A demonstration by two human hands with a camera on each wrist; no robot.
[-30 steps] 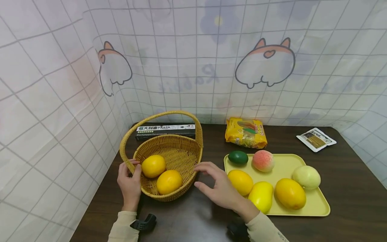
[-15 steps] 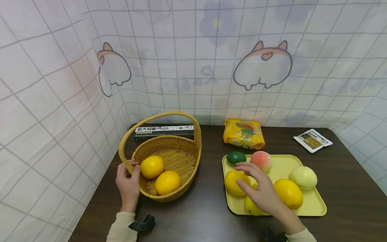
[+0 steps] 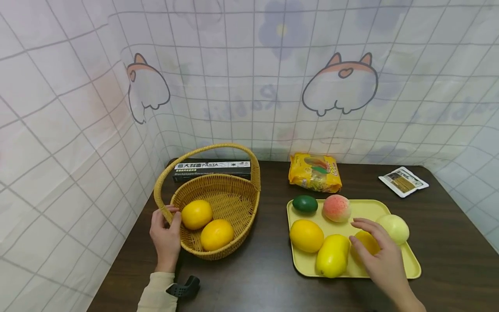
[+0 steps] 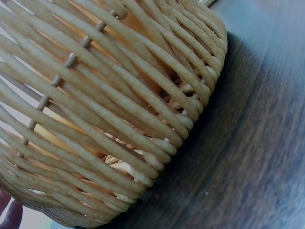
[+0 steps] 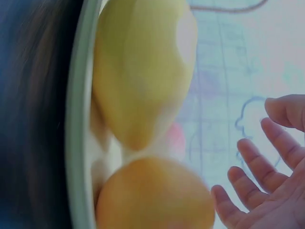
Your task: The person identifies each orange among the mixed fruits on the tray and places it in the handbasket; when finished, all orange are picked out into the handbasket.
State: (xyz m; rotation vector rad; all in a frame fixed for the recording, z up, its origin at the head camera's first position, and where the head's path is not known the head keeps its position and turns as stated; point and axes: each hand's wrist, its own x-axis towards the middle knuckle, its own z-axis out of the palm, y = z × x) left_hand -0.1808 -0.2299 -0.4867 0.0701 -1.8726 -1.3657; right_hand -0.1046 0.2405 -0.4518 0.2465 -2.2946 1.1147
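Note:
In the head view my left hand [image 3: 166,240] grips the wicker basket [image 3: 238,201] at its left rim, near the foot of the tall handle. Two orange-yellow oval fruits [image 3: 217,235] lie inside it. The left wrist view is filled by the basket's woven side [image 4: 105,109], with fingertips at the lower left corner. My right hand [image 3: 386,262] hovers over an orange-yellow fruit [image 3: 367,245] on the pale yellow tray [image 3: 364,210], partly hiding it. In the right wrist view its fingers are spread and apart from the fruit [image 5: 155,195]; a yellow mango-shaped fruit [image 5: 145,67] is beside that.
The tray also bears a dark green fruit [image 3: 305,204], a peach [image 3: 337,208], a pale green round fruit [image 3: 394,229] and another orange-yellow fruit [image 3: 306,235]. Behind stand a black pasta box [image 3: 212,170], a yellow packet [image 3: 315,172] and a white sachet [image 3: 403,181]. A patterned cloth wall closes the back.
My right hand has moved right, from beside the basket across the tray to the orange-yellow fruit at its right part. The left hand keeps its place on the basket.

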